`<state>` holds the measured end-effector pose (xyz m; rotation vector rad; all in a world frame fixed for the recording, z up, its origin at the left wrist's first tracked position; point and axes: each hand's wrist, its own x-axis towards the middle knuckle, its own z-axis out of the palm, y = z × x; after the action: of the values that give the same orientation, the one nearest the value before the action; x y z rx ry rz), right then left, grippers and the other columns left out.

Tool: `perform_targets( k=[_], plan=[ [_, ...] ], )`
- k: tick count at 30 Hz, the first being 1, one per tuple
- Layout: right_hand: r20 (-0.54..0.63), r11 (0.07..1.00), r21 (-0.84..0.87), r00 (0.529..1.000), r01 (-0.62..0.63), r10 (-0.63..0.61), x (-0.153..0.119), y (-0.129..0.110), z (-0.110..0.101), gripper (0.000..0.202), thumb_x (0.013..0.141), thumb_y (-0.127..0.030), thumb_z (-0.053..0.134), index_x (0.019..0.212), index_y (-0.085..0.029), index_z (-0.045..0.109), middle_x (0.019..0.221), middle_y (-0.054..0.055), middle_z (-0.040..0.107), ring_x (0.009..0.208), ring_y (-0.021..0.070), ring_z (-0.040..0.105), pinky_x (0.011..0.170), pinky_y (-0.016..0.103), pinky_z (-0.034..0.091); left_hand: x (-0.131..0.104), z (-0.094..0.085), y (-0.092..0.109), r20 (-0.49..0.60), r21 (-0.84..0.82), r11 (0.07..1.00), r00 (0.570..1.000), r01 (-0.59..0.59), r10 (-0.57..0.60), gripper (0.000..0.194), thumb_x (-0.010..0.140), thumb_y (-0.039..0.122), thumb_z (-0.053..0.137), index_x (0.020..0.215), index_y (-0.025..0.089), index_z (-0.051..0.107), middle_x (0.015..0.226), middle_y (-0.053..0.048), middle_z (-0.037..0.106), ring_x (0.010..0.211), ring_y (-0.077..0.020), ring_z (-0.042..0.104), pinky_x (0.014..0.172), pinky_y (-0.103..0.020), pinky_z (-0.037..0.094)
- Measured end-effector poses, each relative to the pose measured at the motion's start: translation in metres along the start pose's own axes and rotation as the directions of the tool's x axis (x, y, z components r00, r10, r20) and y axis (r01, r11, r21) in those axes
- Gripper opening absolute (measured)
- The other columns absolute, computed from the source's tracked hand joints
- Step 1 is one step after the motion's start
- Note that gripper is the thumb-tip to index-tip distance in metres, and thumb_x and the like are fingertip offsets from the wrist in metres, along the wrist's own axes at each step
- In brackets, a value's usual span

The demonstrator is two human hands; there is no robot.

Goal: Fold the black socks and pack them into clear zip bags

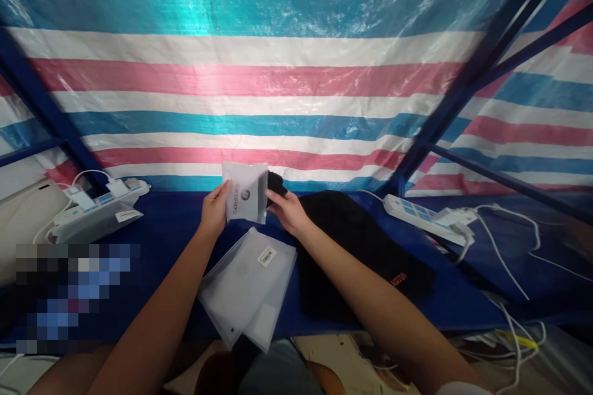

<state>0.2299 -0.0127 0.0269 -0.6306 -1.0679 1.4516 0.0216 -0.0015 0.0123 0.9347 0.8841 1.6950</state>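
Both hands' fingers [274,197] pinch the small pouch [245,192], partly hiding the dark item [277,184] behind it

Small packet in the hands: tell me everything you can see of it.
The small packet is whitish, cloudy and roughly square, and looks like thin plastic. Its face shows sideways dark lettering and a round dark logo, with a greyer area toward the right. Raised roughly upright beyond the larger bags, it is held at its left edge by the left hand and at its right by the right hand. Something black shows beside that edge.
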Motion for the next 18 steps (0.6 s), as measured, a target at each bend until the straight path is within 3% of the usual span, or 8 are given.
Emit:
perform_targets(
  k=[5,7,10,12,14,16,18],
  plan=[
    [-0.214,0.982,0.123,0.970,0.145,-0.117,0.013,-0.009,-0.015,0.042,0.082,-0.050,0.087,0.113,-0.026,0.073,0.126,0.005,0.077,0.121,0.0278,0.071,0.098,0.043,0.062,0.018,-0.022,0.000,-0.243,-0.069,0.995,0.968,-0.077,0.059,0.036,0.092,0.045,0.080,0.113,0.017,0.076,0.106,-0.010,0.081,0.091,-0.0207,0.079,0.081,-0.034,0.067],
    [-0.291,0.977,0.029,0.937,0.210,-0.193,0.016,-0.011,-0.024,0.044,0.081,-0.050,0.085,0.114,-0.026,0.070,0.122,0.005,0.077,0.115,0.0279,0.073,0.095,0.043,0.063,0.025,-0.031,-0.002,-0.355,-0.042,0.996,0.933,-0.077,0.058,0.033,0.096,0.046,0.074,0.111,0.017,0.074,0.101,-0.008,0.080,0.085,-0.0186,0.079,0.077,-0.033,0.067],
    [-0.292,0.932,-0.296,0.909,0.211,-0.298,0.015,-0.014,-0.035,0.045,0.080,-0.049,0.084,0.113,-0.025,0.066,0.105,0.003,0.077,0.097,0.0273,0.074,0.086,0.043,0.063,0.033,-0.041,-0.007,-0.470,-0.020,0.998,0.882,-0.054,0.039,0.030,0.102,0.047,0.065,0.109,0.018,0.070,0.099,-0.007,0.079,0.085,-0.0186,0.079,0.075,-0.033,0.066],
    [-0.193,0.784,-0.578,0.896,0.225,-0.400,0.011,-0.016,-0.039,0.046,0.079,-0.045,0.082,0.116,-0.025,0.063,0.102,0.003,0.076,0.092,0.0277,0.073,0.085,0.045,0.062,0.036,-0.043,-0.010,-0.474,-0.044,0.999,0.880,-0.008,-0.014,0.029,0.103,0.045,0.064,0.110,0.018,0.070,0.102,-0.009,0.079,0.089,-0.0203,0.079,0.079,-0.036,0.067],
    [0.059,0.537,-0.777,0.887,0.328,-0.458,0.005,-0.017,-0.038,0.057,0.077,-0.035,0.081,0.130,-0.025,0.060,0.116,0.006,0.077,0.103,0.0314,0.073,0.095,0.049,0.060,0.036,-0.043,-0.011,-0.447,-0.068,0.997,0.892,0.039,-0.065,0.028,0.102,0.042,0.065,0.113,0.017,0.070,0.104,-0.010,0.079,0.093,-0.0217,0.079,0.083,-0.038,0.067],
    [0.376,0.291,-0.818,0.845,0.495,-0.380,0.000,-0.018,-0.033,0.077,0.077,-0.024,0.079,0.149,-0.027,0.052,0.137,0.010,0.072,0.123,0.0352,0.069,0.108,0.054,0.054,0.034,-0.041,-0.012,-0.402,-0.073,0.994,0.909,0.087,-0.109,0.030,0.100,0.042,0.068,0.115,0.016,0.071,0.101,-0.011,0.079,0.093,-0.0237,0.079,0.083,-0.039,0.066],
    [0.605,0.126,-0.757,0.760,0.641,-0.235,-0.005,-0.019,-0.027,0.086,0.079,-0.016,0.073,0.159,-0.030,0.044,0.157,0.010,0.060,0.139,0.0351,0.061,0.117,0.055,0.047,0.031,-0.040,-0.012,-0.337,-0.067,0.990,0.930,0.128,-0.143,0.032,0.097,0.042,0.072,0.116,0.015,0.073,0.092,-0.011,0.079,0.089,-0.0258,0.079,0.079,-0.040,0.066]
  ],
)
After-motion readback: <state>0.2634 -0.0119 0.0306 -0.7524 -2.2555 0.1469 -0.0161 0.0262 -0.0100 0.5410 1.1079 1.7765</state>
